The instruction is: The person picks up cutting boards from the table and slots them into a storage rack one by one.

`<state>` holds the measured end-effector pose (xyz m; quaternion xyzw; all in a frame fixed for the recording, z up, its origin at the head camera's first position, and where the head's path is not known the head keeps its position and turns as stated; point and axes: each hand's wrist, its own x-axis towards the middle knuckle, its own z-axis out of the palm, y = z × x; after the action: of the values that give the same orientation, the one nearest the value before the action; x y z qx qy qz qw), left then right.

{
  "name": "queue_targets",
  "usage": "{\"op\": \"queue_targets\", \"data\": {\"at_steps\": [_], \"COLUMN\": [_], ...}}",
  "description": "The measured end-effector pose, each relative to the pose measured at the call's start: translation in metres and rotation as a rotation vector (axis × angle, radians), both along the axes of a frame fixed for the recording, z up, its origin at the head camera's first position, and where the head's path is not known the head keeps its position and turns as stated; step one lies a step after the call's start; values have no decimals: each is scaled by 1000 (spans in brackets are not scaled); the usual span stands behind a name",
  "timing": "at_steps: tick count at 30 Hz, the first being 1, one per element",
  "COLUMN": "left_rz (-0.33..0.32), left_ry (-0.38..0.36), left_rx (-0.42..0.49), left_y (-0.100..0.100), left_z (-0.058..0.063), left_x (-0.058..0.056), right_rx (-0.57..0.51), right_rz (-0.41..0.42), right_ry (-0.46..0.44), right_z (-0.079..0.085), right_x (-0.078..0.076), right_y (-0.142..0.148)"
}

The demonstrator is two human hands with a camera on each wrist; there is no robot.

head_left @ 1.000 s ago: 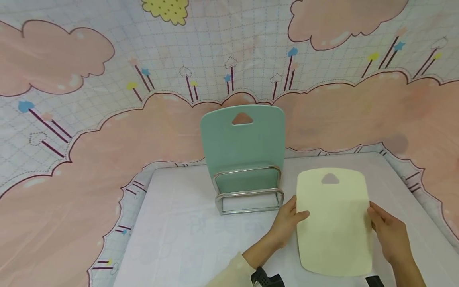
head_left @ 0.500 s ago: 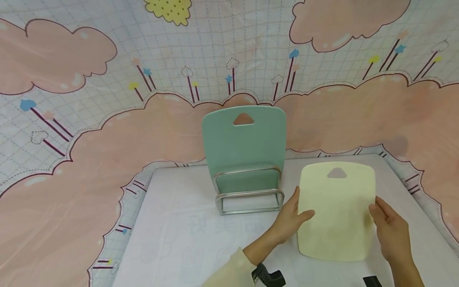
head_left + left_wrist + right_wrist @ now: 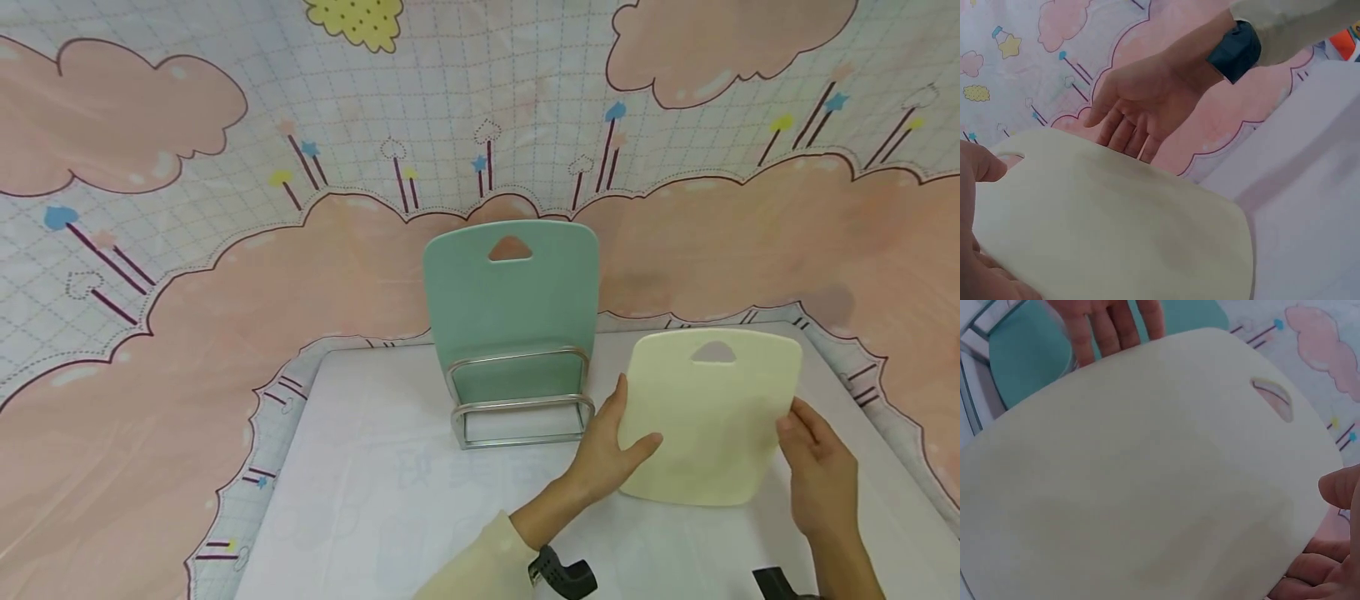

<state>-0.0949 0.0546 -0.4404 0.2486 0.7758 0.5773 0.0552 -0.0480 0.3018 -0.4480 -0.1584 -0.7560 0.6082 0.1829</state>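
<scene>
A pale yellow cutting board with a handle slot near its top is held up between my two hands in the head view. My left hand holds its left edge, the thumb lying over the front face and the fingers behind. On the opposite edge, my right hand grips the side partway down. The left wrist view shows the right hand's fingers going behind the board's edge. In the right wrist view, the left hand's fingers reach behind the far edge, and the right thumb is at the near one.
Left of the board, a metal wire rack stands on the white table. A green cutting board leans upright in its rear slot. Behind hangs a patterned pink and white cloth. Dark straps circle the wrists.
The yellow board has risen and tilted, its top edge moving up and slightly right and its lower edge drawing up. Both hands have moved up a little with it. The green board stays put.
</scene>
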Motion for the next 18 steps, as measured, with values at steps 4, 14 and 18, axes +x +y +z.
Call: {"op": "queue_targets", "data": {"at_steps": [4, 14, 18], "left_rz": [2, 16, 24], "left_ry": [21, 132, 166], "left_rx": [-23, -15, 11], "left_y": [-2, -3, -5], "left_z": [2, 12, 15], "left_x": [0, -8, -11], "right_rx": [63, -99, -279], "right_rz": [-7, 14, 87], "right_ry": [8, 173, 374], "right_z": [3, 17, 21], "right_x": [-3, -8, -10], "right_y": [-2, -10, -15]}}
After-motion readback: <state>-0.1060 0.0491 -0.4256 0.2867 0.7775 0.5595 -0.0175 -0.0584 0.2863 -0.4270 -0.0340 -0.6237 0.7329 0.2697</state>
